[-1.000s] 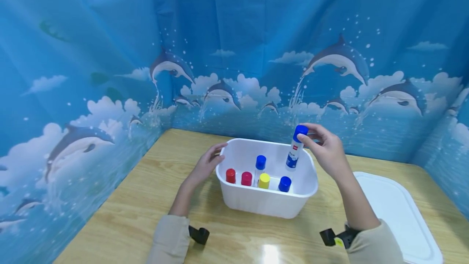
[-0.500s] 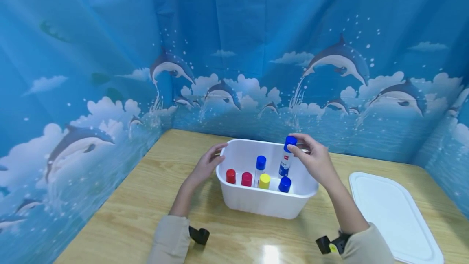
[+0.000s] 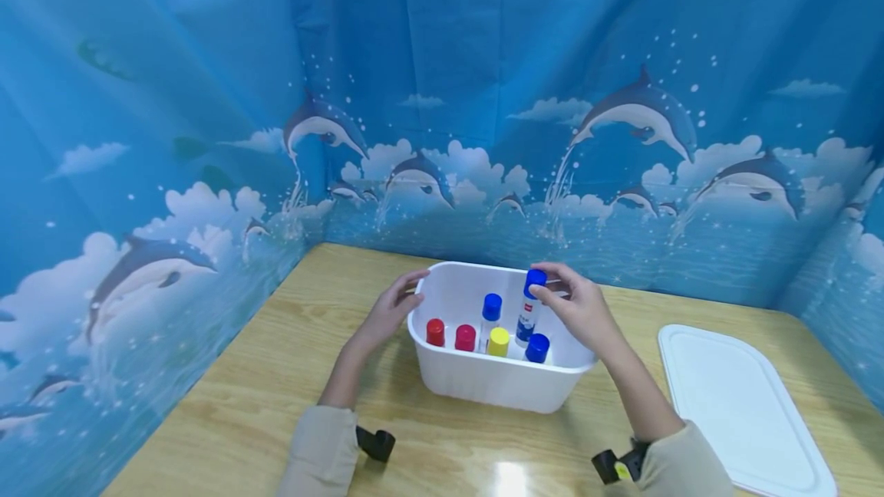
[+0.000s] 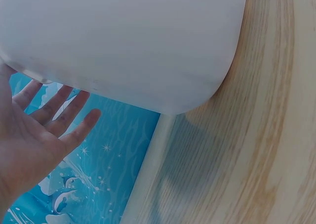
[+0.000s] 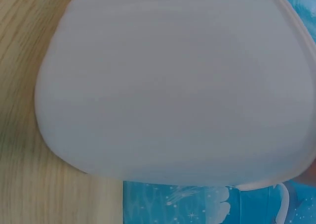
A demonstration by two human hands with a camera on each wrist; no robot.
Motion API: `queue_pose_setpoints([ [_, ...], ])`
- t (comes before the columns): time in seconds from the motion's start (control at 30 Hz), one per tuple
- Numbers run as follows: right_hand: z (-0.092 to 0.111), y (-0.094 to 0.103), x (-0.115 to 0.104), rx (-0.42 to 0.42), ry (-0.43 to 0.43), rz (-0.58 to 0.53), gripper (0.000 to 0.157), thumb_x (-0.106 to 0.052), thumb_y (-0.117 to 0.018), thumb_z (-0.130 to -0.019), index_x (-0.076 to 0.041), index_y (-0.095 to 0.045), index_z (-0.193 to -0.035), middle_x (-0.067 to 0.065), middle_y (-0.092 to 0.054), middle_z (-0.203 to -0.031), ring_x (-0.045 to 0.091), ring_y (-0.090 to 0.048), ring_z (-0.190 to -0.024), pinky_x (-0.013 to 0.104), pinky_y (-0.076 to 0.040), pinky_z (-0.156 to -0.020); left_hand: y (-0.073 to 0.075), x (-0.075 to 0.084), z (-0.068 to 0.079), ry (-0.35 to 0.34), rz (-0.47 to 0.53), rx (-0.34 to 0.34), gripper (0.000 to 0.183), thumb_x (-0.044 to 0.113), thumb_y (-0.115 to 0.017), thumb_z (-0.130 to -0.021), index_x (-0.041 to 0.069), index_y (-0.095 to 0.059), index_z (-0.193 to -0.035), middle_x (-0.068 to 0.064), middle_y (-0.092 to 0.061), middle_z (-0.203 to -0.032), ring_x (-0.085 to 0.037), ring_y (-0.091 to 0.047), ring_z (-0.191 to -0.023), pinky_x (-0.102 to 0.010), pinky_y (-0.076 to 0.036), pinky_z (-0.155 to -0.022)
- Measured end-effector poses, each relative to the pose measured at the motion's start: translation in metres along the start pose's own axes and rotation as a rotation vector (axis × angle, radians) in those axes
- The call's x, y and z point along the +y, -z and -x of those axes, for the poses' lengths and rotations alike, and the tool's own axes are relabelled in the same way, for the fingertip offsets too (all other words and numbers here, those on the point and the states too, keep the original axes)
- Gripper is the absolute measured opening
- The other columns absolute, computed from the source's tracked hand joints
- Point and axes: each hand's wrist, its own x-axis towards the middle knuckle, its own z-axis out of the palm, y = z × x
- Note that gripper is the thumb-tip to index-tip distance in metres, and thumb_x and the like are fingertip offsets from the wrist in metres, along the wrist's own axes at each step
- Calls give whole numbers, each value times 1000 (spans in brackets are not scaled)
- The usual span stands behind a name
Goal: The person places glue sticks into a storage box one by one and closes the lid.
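My right hand pinches the blue cap of a white-labelled glue stick, holding it nearly upright inside a white plastic bin. Two red-capped sticks, a yellow-capped one and two blue-capped ones stand in the bin. Whether the held stick touches the bin floor cannot be seen. At the bin's left end, my left hand rests against the rim. In the left wrist view, the left hand's fingers reach out fairly straight to the bin wall. The right wrist view is mostly bin wall.
A white lid lies flat on the wooden table, right of the bin. Behind and at the sides hangs a blue dolphin-print curtain, close to the table's back edge. Both wrists wear black camera mounts.
My right hand has brought the glue stick left and down, deeper into the bin, beside the front blue-capped stick. My left hand and the bin have stayed in place.
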Motion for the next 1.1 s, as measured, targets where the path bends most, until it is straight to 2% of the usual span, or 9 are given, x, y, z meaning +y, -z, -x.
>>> queue_pose_setpoints([
  [0.1,-1,-2,1,-12,-7,2,43,-30,-58,-91,-4,-53,-124,17,-60,-108,30,-59,-95,40,-52,-78,0,-3,-1,-11,4,4,41,6,-45,-96,-5,-38,-134,-27,-40,-132,-40,-44,-116,-44,-41,-94],
  [0.37,-1,-1,5,-58,-51,-31,42,-28,-60,-90,-3,-53,-123,17,-59,-110,30,-58,-98,42,-50,-81,3,-31,-14,7,42,8,43,10,-48,-96,1,-39,-136,-23,-39,-135,-37,-43,-118,-42,-39,-96],
  [0.43,-1,0,5,-78,-77,-49,42,-27,-60,-90,-3,-52,-124,18,-58,-111,31,-57,-100,42,-49,-83,3,-28,-13,0,40,3,42,9,-47,-96,-1,-38,-136,-25,-39,-135,-38,-43,-118,-43,-39,-96],
  [0.57,-2,1,7,-109,-127,-52,45,-26,-61,-89,-3,-50,-126,18,-57,-114,31,-56,-103,43,-48,-86,2,-12,-6,7,34,-3,41,5,-45,-96,-4,-37,-135,-27,-38,-134,-41,-42,-118,-45,-38,-97],
  [0.8,-4,0,11,-119,-147,-3,42,-25,-61,-90,-4,-52,-125,17,-56,-116,33,-53,-107,45,-47,-87,2,-10,-5,-6,11,-2,41,5,-44,-96,-7,-36,-135,-29,-38,-133,-41,-42,-117,-44,-39,-96],
  [0.87,-5,-1,12,-123,-150,8,41,-24,-61,-90,-4,-53,-124,17,-56,-115,33,-53,-107,45,-47,-87,0,-1,-2,6,7,-1,41,3,-44,-96,-8,-35,-134,-30,-38,-133,-42,-42,-117,-45,-39,-96],
  [0.93,-5,-1,12,-127,-147,19,39,-22,-61,-89,-4,-53,-123,16,-57,-114,33,-53,-107,45,-47,-86,0,-2,-2,-1,5,4,41,3,-44,-95,-8,-36,-134,-30,-39,-132,-42,-42,-117,-44,-39,-95],
  [1.1,-6,-3,13,-140,-135,50,34,-17,-62,-89,-4,-55,-120,15,-58,-112,32,-54,-106,44,-48,-85,2,-22,-10,-9,37,13,41,6,-47,-95,-4,-38,-135,-28,-40,-133,-41,-43,-117,-45,-39,-95],
])
